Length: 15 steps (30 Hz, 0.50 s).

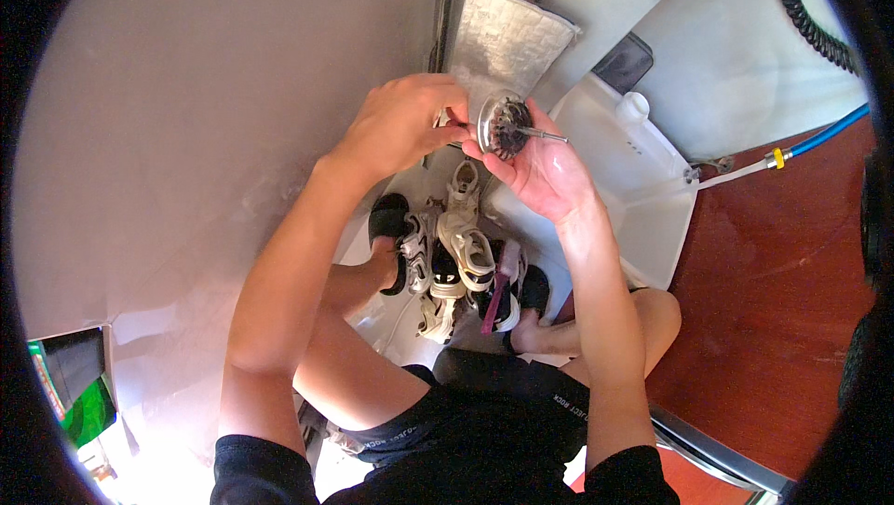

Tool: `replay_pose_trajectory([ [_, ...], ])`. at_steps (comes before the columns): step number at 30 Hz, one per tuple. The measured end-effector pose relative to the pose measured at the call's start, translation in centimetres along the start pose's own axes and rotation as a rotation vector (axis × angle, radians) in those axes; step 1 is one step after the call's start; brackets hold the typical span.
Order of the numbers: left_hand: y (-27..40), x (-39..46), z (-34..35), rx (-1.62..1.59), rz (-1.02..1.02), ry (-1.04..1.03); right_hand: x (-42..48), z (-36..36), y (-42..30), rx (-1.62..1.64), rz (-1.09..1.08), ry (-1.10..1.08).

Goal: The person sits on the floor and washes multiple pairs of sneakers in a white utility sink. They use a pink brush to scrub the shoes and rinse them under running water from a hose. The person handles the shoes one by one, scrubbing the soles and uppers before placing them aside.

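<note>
My right hand point(548, 173) holds a round metal sink strainer basket point(513, 129), its dark slotted side and thin central rod facing right. The basket's rim rests against my fingers and palm. On the left, my left hand point(412, 117) has its thumb and fingertips pinched close together beside the rim; whether something small is between them, I cannot tell. Below both hands, several sneakers point(461, 243) lie in a pile on the floor between my feet. A purple-handled brush point(497, 295) lies on the shoes at the right of the pile.
A white plastic basin point(628, 205) stands to the right, with a white cap-like piece point(634, 107) at its rim. A blue hose point(827, 133) joins a clear tube there. A light quilted pad point(513, 34) hangs ahead beside poles. Reddish-brown board point(768, 281) lies at the right.
</note>
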<state>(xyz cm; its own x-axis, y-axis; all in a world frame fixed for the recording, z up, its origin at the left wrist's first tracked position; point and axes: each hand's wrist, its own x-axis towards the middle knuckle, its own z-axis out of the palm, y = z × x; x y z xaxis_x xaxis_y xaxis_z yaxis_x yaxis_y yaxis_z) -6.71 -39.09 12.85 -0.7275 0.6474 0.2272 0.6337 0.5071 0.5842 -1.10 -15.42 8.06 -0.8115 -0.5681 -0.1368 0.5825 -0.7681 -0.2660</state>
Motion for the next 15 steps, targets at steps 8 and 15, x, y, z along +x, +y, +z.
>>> replay_pose_trajectory([
  [8, -2.1, -2.9, 0.1, 0.411, -0.14, 0.101, -1.9, 2.9, 0.2, -0.389, -0.072, 0.206],
  [15, -0.4, -1.2, -0.6, 0.424, -0.31, 0.136, -5.0, 4.0, -0.2, -0.506, -0.167, 0.24],
])
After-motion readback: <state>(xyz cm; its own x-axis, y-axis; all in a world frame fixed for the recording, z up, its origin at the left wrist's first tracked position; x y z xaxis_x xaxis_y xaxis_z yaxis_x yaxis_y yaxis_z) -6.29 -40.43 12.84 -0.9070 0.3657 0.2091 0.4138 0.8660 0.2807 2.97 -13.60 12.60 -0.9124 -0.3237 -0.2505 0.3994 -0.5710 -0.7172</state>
